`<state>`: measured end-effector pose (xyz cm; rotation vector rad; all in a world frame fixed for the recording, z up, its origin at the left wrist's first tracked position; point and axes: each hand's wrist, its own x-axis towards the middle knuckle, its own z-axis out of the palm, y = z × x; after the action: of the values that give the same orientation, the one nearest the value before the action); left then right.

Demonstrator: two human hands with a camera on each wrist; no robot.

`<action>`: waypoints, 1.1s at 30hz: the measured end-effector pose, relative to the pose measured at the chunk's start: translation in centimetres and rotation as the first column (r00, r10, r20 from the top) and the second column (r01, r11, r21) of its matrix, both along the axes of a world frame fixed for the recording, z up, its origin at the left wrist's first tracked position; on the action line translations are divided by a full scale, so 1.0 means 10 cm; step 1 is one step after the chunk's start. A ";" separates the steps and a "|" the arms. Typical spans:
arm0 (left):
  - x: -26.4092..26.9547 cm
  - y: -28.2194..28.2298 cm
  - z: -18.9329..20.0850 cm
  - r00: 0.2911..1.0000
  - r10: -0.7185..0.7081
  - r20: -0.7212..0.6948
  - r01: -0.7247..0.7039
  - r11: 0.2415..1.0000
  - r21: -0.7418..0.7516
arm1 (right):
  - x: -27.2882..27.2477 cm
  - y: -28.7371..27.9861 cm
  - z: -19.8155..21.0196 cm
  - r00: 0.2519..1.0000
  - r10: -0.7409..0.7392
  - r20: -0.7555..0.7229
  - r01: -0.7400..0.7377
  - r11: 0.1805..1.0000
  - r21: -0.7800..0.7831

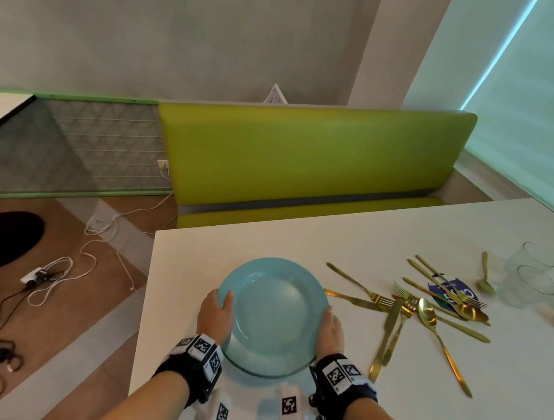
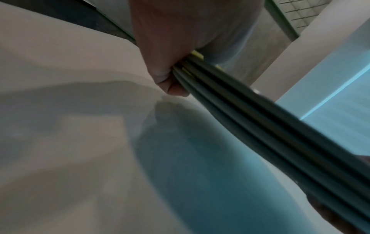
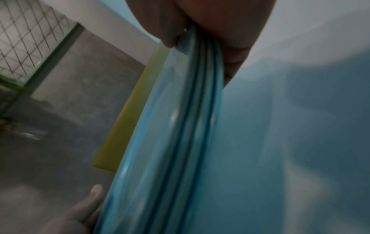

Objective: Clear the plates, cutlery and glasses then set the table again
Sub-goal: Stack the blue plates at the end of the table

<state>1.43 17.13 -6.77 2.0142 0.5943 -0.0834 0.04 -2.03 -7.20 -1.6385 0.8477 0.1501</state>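
A stack of light blue plates (image 1: 274, 316) is held just above the white table (image 1: 380, 237) near its front left corner. My left hand (image 1: 215, 315) grips the stack's left rim, thumb on top. My right hand (image 1: 329, 332) grips the right rim the same way. The left wrist view shows several plate edges (image 2: 270, 131) pinched in my left hand (image 2: 172, 69). In the right wrist view the stacked rims (image 3: 180, 142) run down from my right hand (image 3: 202, 31), with the left hand's thumb (image 3: 94, 196) at the far rim.
Gold forks, knives and spoons (image 1: 430, 308) lie scattered right of the plates, some on a blue coaster (image 1: 451, 293). Clear glasses (image 1: 535, 273) stand at the far right. A green bench (image 1: 314, 152) runs behind the table. Cables (image 1: 67, 273) lie on the floor to the left.
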 end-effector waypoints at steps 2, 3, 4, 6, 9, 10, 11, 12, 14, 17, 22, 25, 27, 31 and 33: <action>-0.04 0.11 -0.08 1.000 0.004 -0.030 -0.003 1.000 0.007 | 0.02 0.02 -0.07 0.995 0.084 -0.046 -0.087 0.994 -0.072; -0.05 0.17 -0.11 0.999 0.001 -0.052 0.000 1.000 0.012 | 0.01 0.04 -0.08 0.991 0.120 -0.066 -0.126 0.987 -0.097; -0.06 0.22 -0.14 0.997 -0.005 -0.072 0.006 1.000 0.017 | 0.01 0.06 -0.10 0.987 0.146 -0.068 -0.153 0.981 -0.117; -0.06 0.30 -0.16 0.994 -0.016 -0.108 0.019 0.999 0.028 | 0.02 0.11 -0.19 0.977 0.193 -0.087 -0.204 0.968 -0.149; -0.04 0.40 -0.16 0.984 -0.039 -0.174 0.048 0.998 0.051 | 0.03 0.15 -0.25 0.963 0.245 -0.108 -0.261 0.949 -0.176; -0.02 0.43 -0.15 0.979 -0.040 -0.200 0.052 0.997 0.057 | 0.05 0.16 -0.27 0.960 0.258 -0.109 -0.275 0.941 -0.199; -0.01 0.46 -0.15 0.974 -0.040 -0.223 0.055 0.997 0.062 | 0.06 0.16 -0.27 0.954 0.276 -0.117 -0.296 0.927 -0.228; 0.00 0.48 -0.13 0.969 -0.043 -0.244 0.061 0.996 0.069 | 0.08 0.17 -0.28 0.944 0.300 -0.134 -0.326 0.910 -0.258; 0.04 0.53 -0.10 0.963 -0.035 -0.268 0.064 0.993 0.098 | 0.13 0.21 -0.25 0.925 0.342 -0.165 -0.378 0.871 -0.315; 0.11 0.60 -0.01 0.944 -0.049 -0.326 0.102 0.984 0.146 | 0.24 0.26 -0.22 0.906 0.372 -0.200 -0.420 0.842 -0.338; 0.28 0.74 0.15 0.925 0.026 -0.379 0.014 0.995 0.103 | 0.45 0.41 -0.19 0.923 0.362 -0.130 -0.384 0.886 -0.261; 0.38 0.83 0.26 0.925 0.107 -0.365 -0.099 0.994 0.040 | 0.57 0.58 -0.16 0.937 0.341 -0.075 -0.347 0.931 -0.116; 0.44 0.90 0.32 0.924 0.150 -0.352 -0.157 0.988 0.010 | 0.67 0.65 -0.14 0.937 0.342 -0.067 -0.346 0.937 -0.047; 0.55 1.04 0.39 0.920 0.209 -0.331 -0.247 0.966 -0.076 | 0.87 0.81 -0.07 0.919 0.390 -0.052 -0.393 0.918 -0.047; 0.60 1.09 0.41 0.921 0.242 -0.305 -0.289 0.949 -0.122 | 0.96 0.87 -0.09 0.934 0.356 -0.022 -0.355 0.935 0.012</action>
<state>7.39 27.99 -2.63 1.7552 1.0096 -0.2550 9.65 6.72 -8.07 -1.7744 0.5590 0.4262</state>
